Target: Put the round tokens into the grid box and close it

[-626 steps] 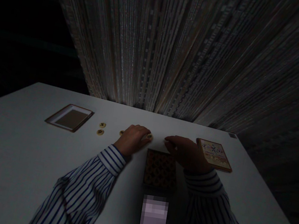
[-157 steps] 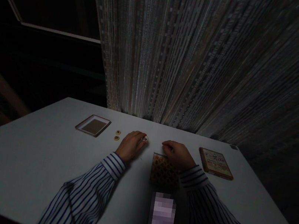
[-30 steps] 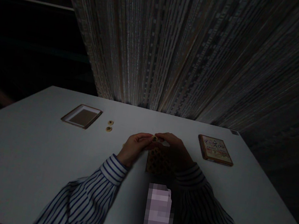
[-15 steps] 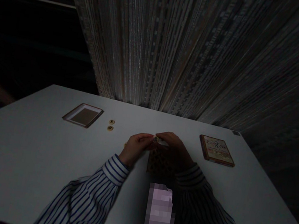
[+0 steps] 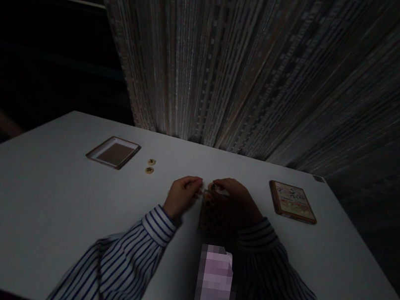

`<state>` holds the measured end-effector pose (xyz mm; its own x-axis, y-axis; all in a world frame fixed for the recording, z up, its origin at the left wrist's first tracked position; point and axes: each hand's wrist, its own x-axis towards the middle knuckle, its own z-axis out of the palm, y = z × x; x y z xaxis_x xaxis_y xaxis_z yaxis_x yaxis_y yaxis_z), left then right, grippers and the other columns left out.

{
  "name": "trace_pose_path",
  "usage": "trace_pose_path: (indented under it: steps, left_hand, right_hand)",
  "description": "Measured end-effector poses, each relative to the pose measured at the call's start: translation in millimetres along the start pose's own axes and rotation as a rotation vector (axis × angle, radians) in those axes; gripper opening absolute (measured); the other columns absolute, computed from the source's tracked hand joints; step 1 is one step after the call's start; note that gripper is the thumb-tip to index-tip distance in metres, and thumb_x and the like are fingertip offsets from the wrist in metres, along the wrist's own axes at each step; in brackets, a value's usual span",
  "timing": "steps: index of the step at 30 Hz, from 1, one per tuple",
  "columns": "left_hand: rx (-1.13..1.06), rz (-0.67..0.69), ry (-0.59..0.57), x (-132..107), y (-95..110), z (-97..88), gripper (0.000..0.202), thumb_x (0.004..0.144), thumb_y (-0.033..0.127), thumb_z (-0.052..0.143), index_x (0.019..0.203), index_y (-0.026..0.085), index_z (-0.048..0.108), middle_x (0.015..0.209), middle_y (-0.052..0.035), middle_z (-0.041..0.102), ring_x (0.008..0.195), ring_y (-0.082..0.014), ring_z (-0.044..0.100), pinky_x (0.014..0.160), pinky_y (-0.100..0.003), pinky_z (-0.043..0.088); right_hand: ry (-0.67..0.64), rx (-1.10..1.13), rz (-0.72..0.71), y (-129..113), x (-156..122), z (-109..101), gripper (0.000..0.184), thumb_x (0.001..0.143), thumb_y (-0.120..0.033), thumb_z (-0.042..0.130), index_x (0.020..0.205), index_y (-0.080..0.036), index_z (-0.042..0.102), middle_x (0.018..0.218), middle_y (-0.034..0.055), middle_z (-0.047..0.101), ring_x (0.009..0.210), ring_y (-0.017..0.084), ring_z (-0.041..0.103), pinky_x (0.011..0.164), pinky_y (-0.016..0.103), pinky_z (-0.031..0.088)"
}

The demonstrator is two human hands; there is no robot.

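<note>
While the right hand (image 5: 237, 204) pinches a small round pale token (image 5: 212, 186) at the far edge of the dark orange-patterned square board (image 5: 212, 217), the left hand (image 5: 182, 196) curls just beside it; can't tell if it's holding anything. Best handled flat, lowered squarely onto one cell. Two loose tokens (image 5: 149, 170) lie well left.

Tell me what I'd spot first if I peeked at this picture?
Two hands in striped sleeves meet in the middle of the dim white table: the left hand and the right hand, whose fingers seem to pinch a small round piece over a patterned board. Two more round pieces lie at the left beside a shallow tray, and a picture card lies at the right.
</note>
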<state>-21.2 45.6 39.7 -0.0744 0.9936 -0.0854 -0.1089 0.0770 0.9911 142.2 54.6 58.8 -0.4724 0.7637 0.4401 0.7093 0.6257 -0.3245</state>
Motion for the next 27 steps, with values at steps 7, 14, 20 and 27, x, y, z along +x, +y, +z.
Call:
trace_pose_path:
  steps: [7,14,20,27]
  left_hand:
    - [0.092,0.018,0.01,5,-12,0.4,0.022,0.065,0.031,0.061,0.075,0.011,0.064,0.051,0.0016,0.058,0.046,-0.0089,0.051,0.045,-0.02,0.039]
    - [0.192,0.047,0.012,6,-21,1.5,0.022,0.066,0.033,0.059,0.074,0.013,0.065,0.053,0.0007,0.06,0.049,-0.0105,0.052,0.048,-0.021,0.039]
    - [0.232,0.078,-0.019,8,-28,-0.4,0.025,0.068,0.035,0.057,0.074,0.013,0.065,0.055,-0.0003,0.06,0.051,-0.0114,0.054,0.05,-0.022,0.04]
    - [0.282,0.102,-0.034,9,-29,-1.7,0.025,0.07,0.035,0.055,0.075,0.013,0.065,0.057,-0.0013,0.061,0.052,-0.0121,0.053,0.049,-0.022,0.04]
  right_hand:
    - [-0.079,-0.012,0.031,4,-1,1,0.019,0.073,-0.022,0.057,0.09,-0.015,0.061,0.083,0.0076,0.065,0.074,0.017,0.057,0.068,0.029,0.043]
    - [-0.201,-0.12,0.062,8,-2,4,0.017,0.075,-0.023,0.054,0.089,-0.016,0.062,0.081,0.0068,0.064,0.075,0.017,0.055,0.067,0.028,0.04]
    - [-0.277,-0.193,0.054,9,-4,7,0.017,0.079,-0.027,0.05,0.087,-0.017,0.061,0.08,0.0062,0.063,0.074,0.016,0.054,0.065,0.026,0.037]
    - [-0.341,-0.285,0.069,4,-3,4,0.017,0.081,-0.027,0.046,0.084,-0.018,0.061,0.08,0.0067,0.063,0.074,0.018,0.055,0.063,0.026,0.036]
